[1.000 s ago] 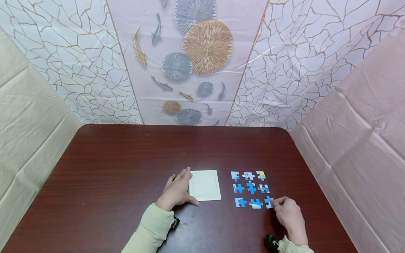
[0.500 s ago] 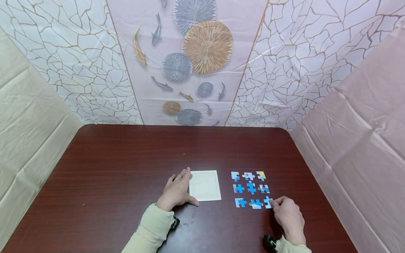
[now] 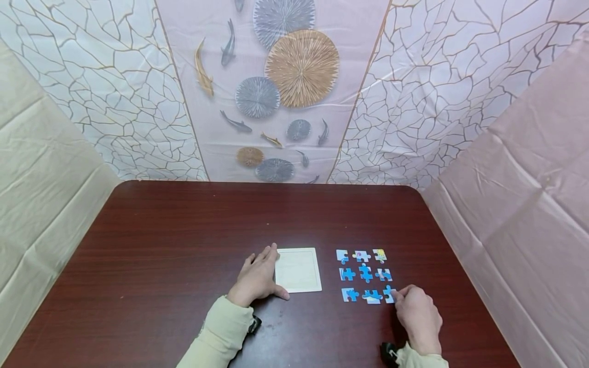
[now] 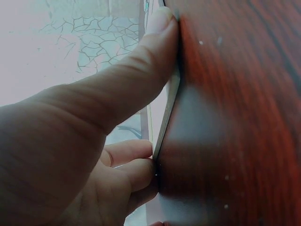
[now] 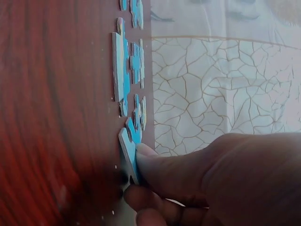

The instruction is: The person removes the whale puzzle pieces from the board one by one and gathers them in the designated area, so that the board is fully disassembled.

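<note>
My left hand (image 3: 257, 277) rests at the left edge of a flat, square, cream puzzle tray (image 3: 299, 271). In the left wrist view its thumb lies along the near edge of the tray and the other fingers reach the far part, spread and not curled round it. At the right, my right hand (image 3: 418, 313) pinches the corner jigsaw piece (image 3: 388, 294) between thumb and fingers. The right wrist view shows this blue and white piece (image 5: 132, 153) tilted, its held side raised off the table.
Several other blue jigsaw pieces (image 3: 365, 272) lie apart in three rows, right of the tray, with the bottom middle piece (image 3: 372, 296) beside the pinched one. All lie on a dark red-brown table (image 3: 184, 230). Patterned cloth (image 3: 299, 128) hangs behind the table.
My right hand has shifted slightly left with the corner jigsaw piece, bringing it nearer the bottom middle piece. The left hand and tray have stayed in place.
</note>
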`<state>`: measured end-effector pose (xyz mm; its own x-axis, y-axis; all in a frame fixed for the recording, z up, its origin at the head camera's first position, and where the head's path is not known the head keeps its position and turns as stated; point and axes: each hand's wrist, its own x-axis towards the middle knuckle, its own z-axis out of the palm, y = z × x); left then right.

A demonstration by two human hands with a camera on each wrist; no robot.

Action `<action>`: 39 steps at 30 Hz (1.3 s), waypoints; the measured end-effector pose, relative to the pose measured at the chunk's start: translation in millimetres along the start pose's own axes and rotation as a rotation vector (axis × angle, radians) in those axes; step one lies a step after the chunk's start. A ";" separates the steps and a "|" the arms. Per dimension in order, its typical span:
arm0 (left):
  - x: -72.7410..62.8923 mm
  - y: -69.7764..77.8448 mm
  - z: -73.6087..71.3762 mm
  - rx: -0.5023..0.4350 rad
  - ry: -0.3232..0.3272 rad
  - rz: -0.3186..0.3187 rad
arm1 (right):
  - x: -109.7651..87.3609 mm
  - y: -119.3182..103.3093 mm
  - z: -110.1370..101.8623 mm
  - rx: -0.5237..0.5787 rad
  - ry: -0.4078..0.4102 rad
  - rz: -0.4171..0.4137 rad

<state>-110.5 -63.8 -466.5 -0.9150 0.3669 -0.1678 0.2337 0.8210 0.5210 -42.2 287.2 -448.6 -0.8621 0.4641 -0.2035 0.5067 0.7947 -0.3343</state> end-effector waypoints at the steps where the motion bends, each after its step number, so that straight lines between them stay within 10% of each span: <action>1: 0.2 -0.1 0.3 -0.002 0.001 0.001 | 0.3 -0.8 0.4 -0.004 0.000 0.005; 27: 2.5 1.1 -0.1 0.000 -0.009 0.001 | -0.1 -2.7 4.0 -0.031 0.017 -0.002; 39: 6.8 7.4 -3.4 0.039 -0.016 -0.029 | 4.0 -12.6 -3.0 0.120 0.240 -0.090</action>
<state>-116.2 -56.7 -460.9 -0.9162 0.3498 -0.1956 0.2203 0.8474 0.4831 -52.1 280.2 -442.4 -0.8733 0.4845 0.0513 0.4128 0.7917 -0.4504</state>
